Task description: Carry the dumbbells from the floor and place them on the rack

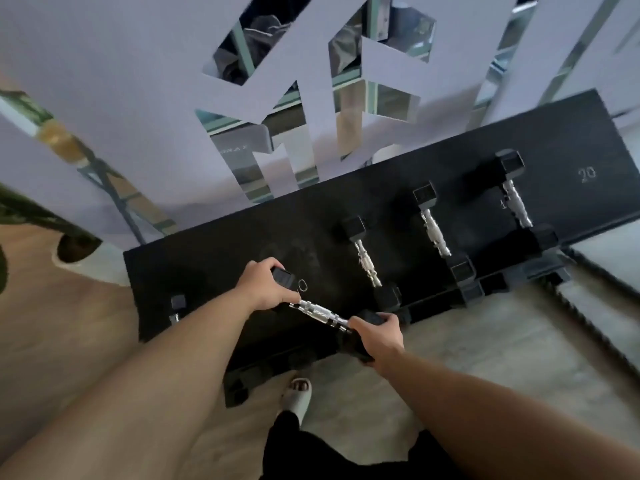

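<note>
A black dumbbell with a chrome handle [320, 311] is held over the black rack shelf [221, 247]. My left hand [265, 287] grips its far head and my right hand [377, 336] grips its near head. Three more dumbbells lie side by side across the shelf to the right: one [367, 263] nearest my hands, a second [434, 232] in the middle, a third [516, 202] near the white "20" mark [587, 174]. A part of another dumbbell [177, 306] shows at the shelf's left end, mostly hidden by my left arm.
Behind the rack stands a white wall with mirrored cut-outs [294, 98]. A plant pot [74, 247] sits at the left on the wooden floor. My sandalled foot [299, 393] stands just in front of the rack's lower edge. Grey floor lies to the right.
</note>
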Demonstrator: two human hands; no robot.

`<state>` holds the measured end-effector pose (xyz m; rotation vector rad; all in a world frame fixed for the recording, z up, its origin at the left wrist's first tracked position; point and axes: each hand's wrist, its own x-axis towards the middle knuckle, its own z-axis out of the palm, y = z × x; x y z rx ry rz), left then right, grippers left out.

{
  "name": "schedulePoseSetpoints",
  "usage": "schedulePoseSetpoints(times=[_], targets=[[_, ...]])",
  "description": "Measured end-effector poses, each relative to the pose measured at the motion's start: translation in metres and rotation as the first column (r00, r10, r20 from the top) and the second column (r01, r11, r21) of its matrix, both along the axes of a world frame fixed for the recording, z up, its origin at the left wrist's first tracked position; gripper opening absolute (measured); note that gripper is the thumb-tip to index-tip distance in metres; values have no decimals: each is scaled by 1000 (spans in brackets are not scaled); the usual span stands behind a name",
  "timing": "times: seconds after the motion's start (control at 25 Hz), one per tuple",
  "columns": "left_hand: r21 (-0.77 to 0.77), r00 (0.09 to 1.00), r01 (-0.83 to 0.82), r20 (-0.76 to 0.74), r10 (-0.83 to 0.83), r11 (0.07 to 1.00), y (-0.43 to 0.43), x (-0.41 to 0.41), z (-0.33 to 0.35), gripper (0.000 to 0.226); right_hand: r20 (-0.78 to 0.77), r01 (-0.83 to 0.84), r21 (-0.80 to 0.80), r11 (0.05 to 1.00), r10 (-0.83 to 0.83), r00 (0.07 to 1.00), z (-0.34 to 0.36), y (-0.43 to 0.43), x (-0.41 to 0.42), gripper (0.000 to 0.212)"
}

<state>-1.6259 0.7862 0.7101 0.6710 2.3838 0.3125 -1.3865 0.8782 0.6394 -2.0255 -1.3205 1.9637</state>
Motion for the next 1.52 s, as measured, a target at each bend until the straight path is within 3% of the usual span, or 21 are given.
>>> schedulePoseSetpoints(times=[0.16,0.28,0.56,0.72,0.88,1.04,1.2,1.36,1.52], targets=[[-9,973,231,35,-230,973,17,-78,-23,70,79,212,43,976,-215,973,-15,-32,-64,71],[-6,935,353,39,-353,935,31,-120,-41,68,106,357,46,933,-360,927,-33,-57,-102,75],[38,808,587,30,-588,809,74,-145,-75,75,116,563,101,820,-572,812,-57,-86,-141,84],[69,720,693,-25,-693,718,87,-145,-87,80,128,546,109,831,-556,821,-67,-86,-150,85],[72,697,716,-32,-716,694,88,-145,-98,82,244,502,108,858,-513,823,-71,-83,-164,71],[-32,559,826,-85,-825,563,77,-144,-106,85,268,471,38,881,-463,845,-76,-90,-155,67],[-133,589,782,-164,-792,609,70,-135,-111,92,286,381,25,924,-372,883,-77,-96,-161,78],[-159,553,805,-150,-820,572,84,-133,-112,91,337,460,-17,888,-428,839,-80,-84,-162,79],[-120,542,821,-144,-828,558,84,-139,-117,94,293,471,23,882,-457,840,-81,-97,-160,76]])
